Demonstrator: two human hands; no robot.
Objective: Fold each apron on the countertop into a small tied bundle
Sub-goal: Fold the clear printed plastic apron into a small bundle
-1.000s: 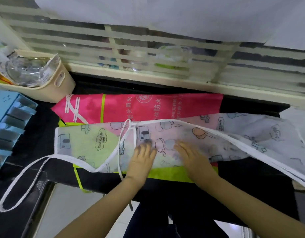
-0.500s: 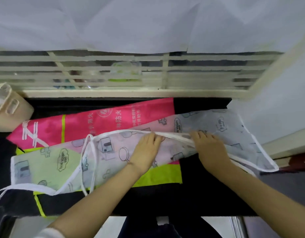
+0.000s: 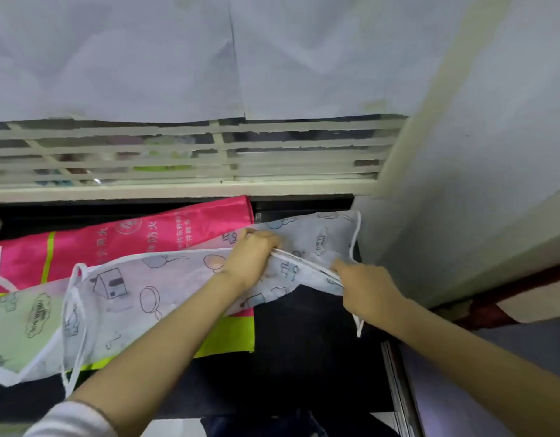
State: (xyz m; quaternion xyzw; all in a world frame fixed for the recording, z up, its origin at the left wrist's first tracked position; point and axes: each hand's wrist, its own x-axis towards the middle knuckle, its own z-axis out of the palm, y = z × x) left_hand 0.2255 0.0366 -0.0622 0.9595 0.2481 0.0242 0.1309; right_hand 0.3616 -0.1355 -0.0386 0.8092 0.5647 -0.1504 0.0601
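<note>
A thin white apron [image 3: 140,294] printed with pans and houses lies lengthwise across the black countertop [image 3: 307,342], folded into a long strip with white ties hanging at its left. It covers part of a pink and lime apron [image 3: 121,244] lying flat beneath it. My left hand [image 3: 252,257] grips the white apron's bound upper edge near the middle. My right hand [image 3: 364,282] pinches the same edge farther right, lifting the fabric slightly. The apron's right end [image 3: 323,234] reaches the wall corner.
A louvred window [image 3: 184,156] with white paper above runs behind the counter. A white wall [image 3: 480,184] closes the right side. The counter's front edge and a metal rail [image 3: 395,389] lie near my right forearm.
The view has swung right. Both hands slid right along the white apron and went from pressing flat on it to gripping its bound edge, which now rises a little.
</note>
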